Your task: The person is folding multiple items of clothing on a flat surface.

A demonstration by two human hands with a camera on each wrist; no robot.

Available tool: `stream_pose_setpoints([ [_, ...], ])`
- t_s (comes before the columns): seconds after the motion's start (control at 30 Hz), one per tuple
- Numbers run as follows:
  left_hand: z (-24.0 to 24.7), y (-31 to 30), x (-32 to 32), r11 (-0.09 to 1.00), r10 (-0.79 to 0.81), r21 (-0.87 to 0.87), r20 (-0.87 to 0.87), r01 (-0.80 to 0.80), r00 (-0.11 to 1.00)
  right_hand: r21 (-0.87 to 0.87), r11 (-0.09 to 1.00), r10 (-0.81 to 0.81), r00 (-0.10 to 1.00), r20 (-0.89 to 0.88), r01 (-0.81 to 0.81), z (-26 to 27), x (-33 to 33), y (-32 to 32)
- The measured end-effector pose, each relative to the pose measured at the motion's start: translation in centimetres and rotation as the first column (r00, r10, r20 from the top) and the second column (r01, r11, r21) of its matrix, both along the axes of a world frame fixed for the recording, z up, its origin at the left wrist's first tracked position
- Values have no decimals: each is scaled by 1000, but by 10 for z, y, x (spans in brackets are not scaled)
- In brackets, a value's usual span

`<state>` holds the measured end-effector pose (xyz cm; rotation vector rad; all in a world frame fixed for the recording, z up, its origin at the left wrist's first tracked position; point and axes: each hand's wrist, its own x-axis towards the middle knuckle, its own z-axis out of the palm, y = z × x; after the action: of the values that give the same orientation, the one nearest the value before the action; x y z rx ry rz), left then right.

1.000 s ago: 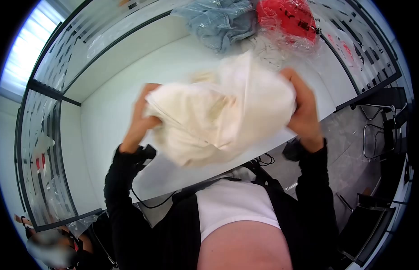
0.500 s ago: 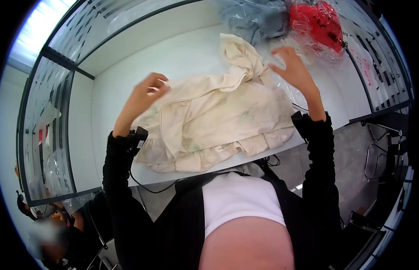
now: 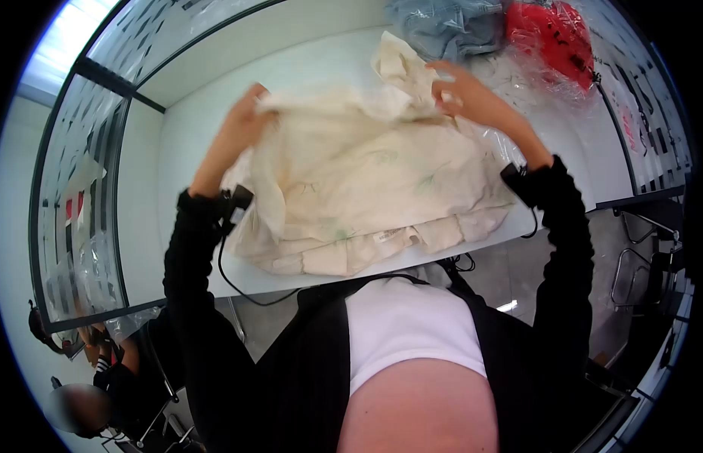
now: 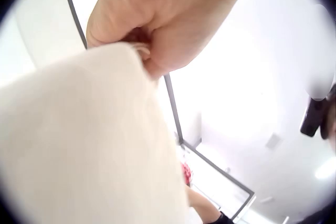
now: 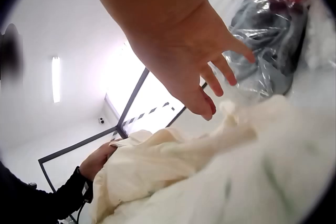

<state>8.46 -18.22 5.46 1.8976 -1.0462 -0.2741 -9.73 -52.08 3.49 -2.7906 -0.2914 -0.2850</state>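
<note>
A cream garment with a faint green leaf print, a gathered lower edge and a small label lies spread near the table's front edge. At its upper left my left hand pinches a raised edge of the cloth. The left wrist view shows thumb and fingers closed on that edge, with the cloth hanging below. My right hand is over the upper right of the garment, beside a bunched, upright fold. Its fingers are spread in the right wrist view, just above the cloth, with nothing in them.
The white table has low panels round it. At the back right lie a bagged blue denim piece and a red bundle in clear plastic. A black cable hangs at the front. Another person sits lower left.
The garment went from being held up bunched in both hands to lying spread on the table. The left hand let go, then took the upper left edge again; the right hand let go.
</note>
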Motion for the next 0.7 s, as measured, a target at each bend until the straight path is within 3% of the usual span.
stream_pose_setpoints([
  [0.07,18,5,24,982,132,-103,-222,-158,966,36,999,23,1000,18,-24,21,16,-10],
  [0.1,34,6,28,968,210,-118,-115,-223,971,95,995,7,999,33,-10,35,22,-10],
  [0.13,43,7,41,954,204,-183,-187,-238,961,154,988,-10,999,47,3,45,26,-7],
  [0.2,63,12,59,962,213,-174,-5,-211,977,190,981,28,1000,-2,-27,55,21,11],
  [0.23,68,14,77,949,306,-165,257,-270,917,208,977,45,999,-27,-38,56,15,23],
  [0.27,71,17,96,929,369,-170,497,-329,785,155,978,140,990,0,-138,55,7,36],
  [0.3,72,20,106,905,395,-186,699,-382,596,146,981,134,990,-49,-126,49,-2,49],
  [0.4,71,27,106,745,433,37,733,-667,524,100,992,91,977,-192,-73,46,-40,87],
  [0.47,42,33,110,748,172,130,909,-651,379,153,986,110,957,-269,-71,44,-63,104],
  [0.5,30,30,106,887,47,151,910,-436,411,211,974,143,941,-308,-80,43,-72,112],
  [0.53,21,14,72,966,46,96,851,-242,524,254,963,174,922,-347,-86,39,-80,119],
  [0.57,20,-2,33,982,-70,171,704,-73,707,247,961,202,921,-333,-121,34,-86,124],
  [0.6,18,-18,0,949,-279,297,624,109,730,240,958,231,919,-319,-157,28,-91,129],
  [0.63,15,-31,-27,870,-475,399,519,291,711,232,954,259,917,-305,-192,21,-95,134],
  [0.7,-1,-50,-66,807,-590,447,598,386,542,250,947,285,887,-362,-202,10,-100,141],
])
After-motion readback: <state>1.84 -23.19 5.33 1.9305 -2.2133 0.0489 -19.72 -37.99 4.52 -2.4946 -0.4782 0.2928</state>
